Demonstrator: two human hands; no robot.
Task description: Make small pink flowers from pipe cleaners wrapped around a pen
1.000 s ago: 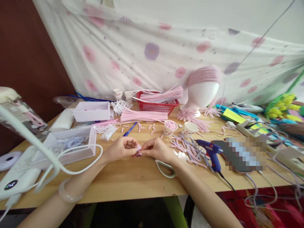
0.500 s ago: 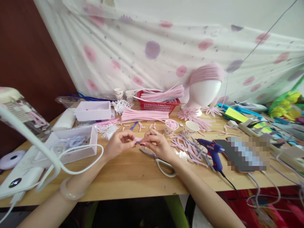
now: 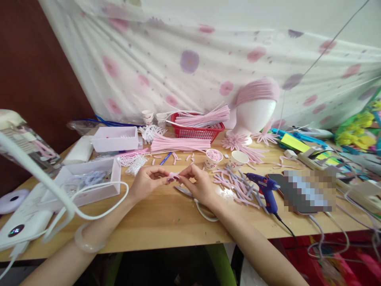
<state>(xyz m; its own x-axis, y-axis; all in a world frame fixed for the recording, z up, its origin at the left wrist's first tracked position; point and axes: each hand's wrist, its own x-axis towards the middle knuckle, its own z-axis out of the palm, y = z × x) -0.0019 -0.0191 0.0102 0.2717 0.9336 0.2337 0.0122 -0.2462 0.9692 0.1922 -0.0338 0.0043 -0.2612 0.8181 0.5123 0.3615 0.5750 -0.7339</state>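
Observation:
Between my two hands, above the middle of the table, is a short piece of pink pipe cleaner (image 3: 173, 174), partly covered by the fingertips. My left hand (image 3: 151, 180) pinches one end of it between thumb and forefinger. At the other end, my right hand (image 3: 197, 183) has thumb and forefinger closed on it. Scissors (image 3: 205, 212) with pale handles lie on the table, partly hidden under my right hand and forearm. Cut pink and grey pipe cleaner pieces (image 3: 238, 186) are heaped to the right of my right hand.
Two paper cups stand behind the heap, one filled with pink pieces (image 3: 213, 155). A blue glue gun (image 3: 264, 188) and a phone (image 3: 290, 194) lie to the right. Bundled pink pipe cleaners (image 3: 180, 145) and a red basket (image 3: 195, 133) are behind; a white box (image 3: 89, 192) and cable are left.
My right-hand fingers have shifted on the pink piece, from curled over it to a straighter pinch at its right end. The left hand stays almost in place.

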